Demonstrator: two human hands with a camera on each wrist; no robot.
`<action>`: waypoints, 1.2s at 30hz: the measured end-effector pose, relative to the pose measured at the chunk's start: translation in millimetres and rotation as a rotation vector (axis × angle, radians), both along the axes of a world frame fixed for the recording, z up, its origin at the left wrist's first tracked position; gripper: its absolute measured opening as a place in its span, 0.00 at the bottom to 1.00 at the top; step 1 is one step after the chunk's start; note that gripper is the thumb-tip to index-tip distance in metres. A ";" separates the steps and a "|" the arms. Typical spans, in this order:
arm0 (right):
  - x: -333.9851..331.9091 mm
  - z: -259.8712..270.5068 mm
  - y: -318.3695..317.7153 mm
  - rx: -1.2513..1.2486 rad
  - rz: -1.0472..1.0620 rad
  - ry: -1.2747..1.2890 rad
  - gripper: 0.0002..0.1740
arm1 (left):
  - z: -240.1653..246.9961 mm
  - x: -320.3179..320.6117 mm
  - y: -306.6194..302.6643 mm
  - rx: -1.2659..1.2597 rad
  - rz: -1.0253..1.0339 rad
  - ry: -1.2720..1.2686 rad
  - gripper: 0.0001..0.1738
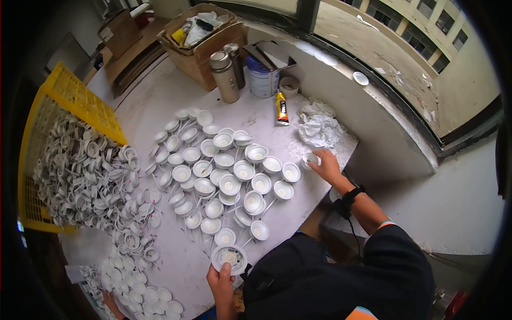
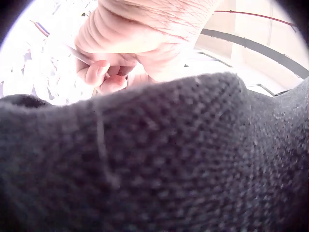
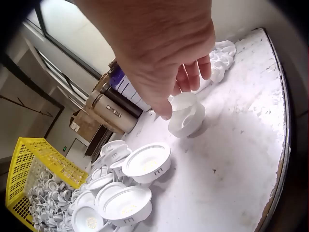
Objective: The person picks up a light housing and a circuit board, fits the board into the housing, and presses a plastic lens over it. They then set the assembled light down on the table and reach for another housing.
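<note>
A round white lamp [image 1: 229, 260] with a dotted centre is gripped by my left hand [image 1: 221, 285], thumb over its face, at the table's near edge. In the left wrist view, the left hand [image 2: 145, 34] has curled fingertips beside a pale wire; the sleeve hides much. My right hand [image 1: 328, 168] pinches a small translucent white cup [image 1: 309, 160] near the right edge. The right wrist view shows that hand [image 3: 166, 58] with its thumb at the rim of the cup [image 3: 186, 118], which rests on the table; the index fingertip is hidden.
Many white lamps [image 1: 244, 170] cover the middle. A yellow crate [image 1: 80, 101] spills more at left. Flasks [image 1: 226, 80], a bucket [image 1: 264, 82], a glue tube [image 1: 282, 109] and crumpled white material [image 1: 320, 130] stand or lie behind. Another person's hand [image 1: 112, 305] shows at lower left.
</note>
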State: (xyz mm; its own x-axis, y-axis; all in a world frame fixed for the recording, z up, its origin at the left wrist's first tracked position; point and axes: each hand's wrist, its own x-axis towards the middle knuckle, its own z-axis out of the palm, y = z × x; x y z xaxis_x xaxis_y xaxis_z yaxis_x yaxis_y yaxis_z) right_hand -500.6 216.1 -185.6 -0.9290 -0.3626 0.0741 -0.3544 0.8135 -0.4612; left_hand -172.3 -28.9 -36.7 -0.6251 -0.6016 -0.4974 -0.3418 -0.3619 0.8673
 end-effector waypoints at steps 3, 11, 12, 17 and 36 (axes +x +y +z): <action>18.2 40.4 -32.3 -0.361 0.130 -0.070 0.22 | -3.1 -0.5 0.8 -0.028 -0.058 0.067 0.14; 141.5 183.1 -122.1 -0.430 1.017 -0.142 0.32 | -1.5 1.4 2.8 -0.097 -0.124 0.198 0.17; 148.9 182.9 -128.0 -0.432 1.024 -0.142 0.32 | -2.8 6.6 0.6 -0.084 -0.161 0.197 0.19; 168.0 185.1 -144.6 -0.350 1.106 -0.134 0.34 | 6.2 12.3 3.4 -0.137 -0.139 0.227 0.19; 193.7 165.4 -148.5 -0.508 0.748 -0.627 0.23 | 9.7 9.7 6.6 -0.173 -0.195 0.279 0.19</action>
